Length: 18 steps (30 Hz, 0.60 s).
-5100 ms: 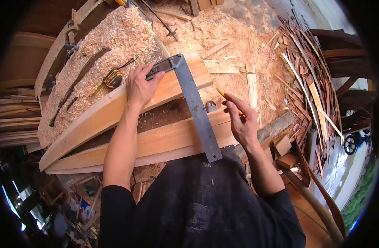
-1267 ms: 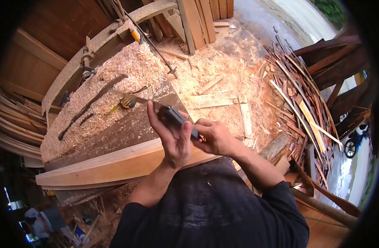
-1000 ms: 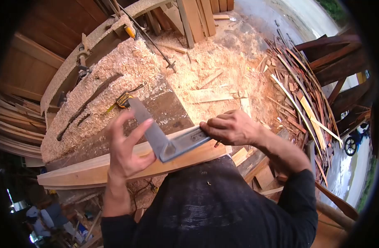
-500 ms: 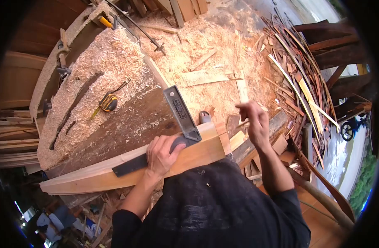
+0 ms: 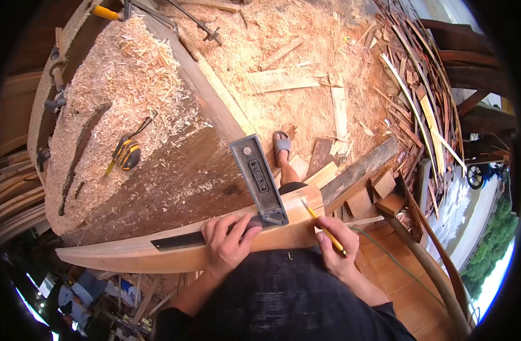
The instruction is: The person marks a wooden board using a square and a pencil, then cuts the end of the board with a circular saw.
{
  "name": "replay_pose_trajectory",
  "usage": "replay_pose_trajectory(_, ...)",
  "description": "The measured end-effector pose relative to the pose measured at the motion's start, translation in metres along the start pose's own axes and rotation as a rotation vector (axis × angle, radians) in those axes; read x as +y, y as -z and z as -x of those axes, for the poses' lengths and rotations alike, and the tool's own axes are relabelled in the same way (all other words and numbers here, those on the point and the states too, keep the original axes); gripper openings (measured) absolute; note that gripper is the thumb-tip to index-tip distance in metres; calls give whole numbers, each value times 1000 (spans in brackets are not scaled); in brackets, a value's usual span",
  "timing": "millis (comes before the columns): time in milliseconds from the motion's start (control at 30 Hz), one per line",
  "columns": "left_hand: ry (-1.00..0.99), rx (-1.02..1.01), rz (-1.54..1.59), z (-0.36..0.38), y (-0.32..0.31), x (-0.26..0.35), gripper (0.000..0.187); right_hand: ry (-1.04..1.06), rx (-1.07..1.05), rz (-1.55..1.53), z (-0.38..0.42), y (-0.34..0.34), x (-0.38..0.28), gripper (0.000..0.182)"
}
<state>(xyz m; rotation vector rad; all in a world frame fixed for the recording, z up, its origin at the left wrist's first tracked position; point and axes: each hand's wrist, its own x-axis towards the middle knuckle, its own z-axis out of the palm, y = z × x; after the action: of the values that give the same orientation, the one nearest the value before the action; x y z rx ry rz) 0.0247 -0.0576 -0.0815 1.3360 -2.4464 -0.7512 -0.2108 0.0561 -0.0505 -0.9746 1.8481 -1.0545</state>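
Observation:
A long, pale, curved wooden board (image 5: 118,253) lies across the front of the bench, close against my body. My left hand (image 5: 227,241) grips the dark blade of a try square (image 5: 260,176), pressing it along the board, with the thick handle angled away from me over the edge. In my right hand (image 5: 337,244) is a yellow pencil (image 5: 327,232), pinched between thumb and fingers. Its tip points at the board's right end, just right of the square's corner.
On the shaving-strewn workbench (image 5: 175,159) lie a yellow and black tape measure (image 5: 127,153) and a dark curved strip (image 5: 81,153). A sandalled foot (image 5: 282,146) shows beyond the board. Wood offcuts (image 5: 425,113) are heaped at the right, and a clamp bar (image 5: 198,23) sits at the back.
My right hand has come down from above the offcuts to the board's right end, with the pencil now plainly visible. My left hand stays on the square while the view has shifted.

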Motion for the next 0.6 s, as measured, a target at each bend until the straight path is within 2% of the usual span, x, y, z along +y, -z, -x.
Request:
replay_pose_trajectory(400, -131, -11, 5, -3, -10, -8, 46, 140, -39, 154, -4, -17, -6, 40)
replay_pose_trajectory(600, -98, -6, 16, 0, -12, -8, 40, 152, -65, 170, -6, -16, -7, 41)
